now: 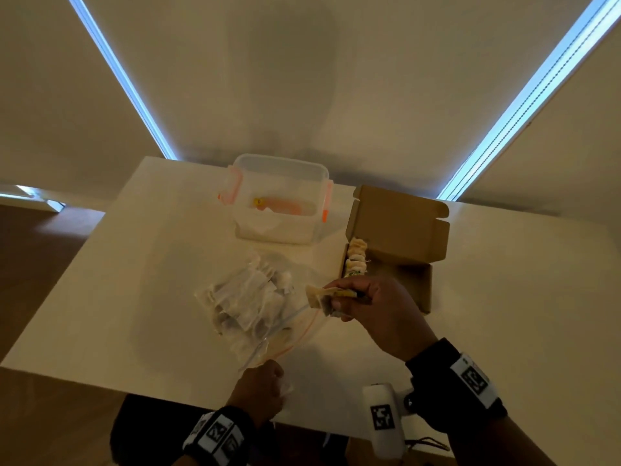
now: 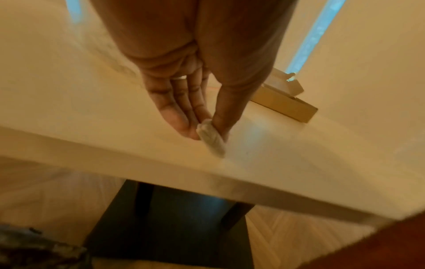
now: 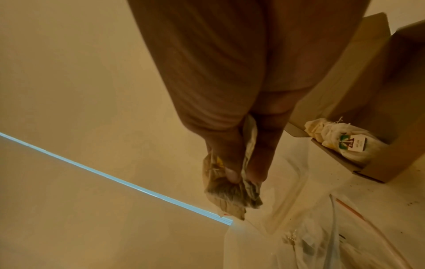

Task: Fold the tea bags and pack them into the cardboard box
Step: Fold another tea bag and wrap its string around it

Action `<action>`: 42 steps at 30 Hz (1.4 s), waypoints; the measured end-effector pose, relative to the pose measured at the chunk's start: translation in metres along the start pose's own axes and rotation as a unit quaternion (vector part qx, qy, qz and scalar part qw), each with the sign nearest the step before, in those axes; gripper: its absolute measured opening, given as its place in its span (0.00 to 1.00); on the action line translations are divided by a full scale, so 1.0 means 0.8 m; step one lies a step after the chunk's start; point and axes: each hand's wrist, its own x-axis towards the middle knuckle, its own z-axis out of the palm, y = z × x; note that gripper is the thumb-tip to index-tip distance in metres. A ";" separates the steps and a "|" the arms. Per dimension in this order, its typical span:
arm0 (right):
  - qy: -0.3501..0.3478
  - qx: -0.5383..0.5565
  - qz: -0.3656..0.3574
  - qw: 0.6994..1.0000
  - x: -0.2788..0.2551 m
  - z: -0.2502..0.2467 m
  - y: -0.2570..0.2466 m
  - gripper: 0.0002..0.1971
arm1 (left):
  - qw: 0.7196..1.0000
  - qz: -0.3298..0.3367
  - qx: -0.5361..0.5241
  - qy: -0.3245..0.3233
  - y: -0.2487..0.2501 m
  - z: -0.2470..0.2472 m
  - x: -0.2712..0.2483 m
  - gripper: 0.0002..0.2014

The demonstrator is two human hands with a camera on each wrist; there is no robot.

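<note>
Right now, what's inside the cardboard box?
Along the left wall of the cardboard box stands a row of folded tea bags, one with a paper tag showing. The near end of the box is hidden behind the right hand, which grips another tea bag.

- The left hand (image 2: 181, 102) reaches down from the top centre of the frame, its fingers (image 2: 174, 116) nearly straight.
- A small white wrapper scrap (image 2: 210, 138) is pinched between thumb and fingertips, just above the white table (image 2: 92, 112).
- A cardboard box (image 2: 285, 102) sits on the table at centre right.
- A dark chair (image 2: 174, 218) and wood floor (image 2: 287, 242) show below the table edge.
</note>
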 end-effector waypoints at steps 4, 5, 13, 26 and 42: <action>0.001 0.013 -0.017 1.000 -0.005 -0.022 -0.022 0.11 | 0.976 0.036 -0.211 -0.037 0.027 -0.031 -0.018 0.06; 0.004 0.007 -0.021 1.000 -0.007 -0.029 -0.029 0.11 | 0.956 0.045 -0.289 -0.038 0.040 -0.045 -0.024 0.06; -0.080 -0.116 -0.072 0.987 -0.013 -0.083 -0.113 0.09 | 0.801 0.153 -0.578 0.033 0.180 -0.196 -0.039 0.08; -0.048 -0.294 -0.149 0.943 0.010 -0.140 -0.231 0.10 | 0.736 0.208 -0.604 -0.224 0.333 -0.281 -0.079 0.32; 0.146 -0.234 -0.196 0.941 0.051 -0.149 -0.253 0.33 | 0.761 0.325 -0.557 -0.069 0.362 -0.328 -0.066 0.12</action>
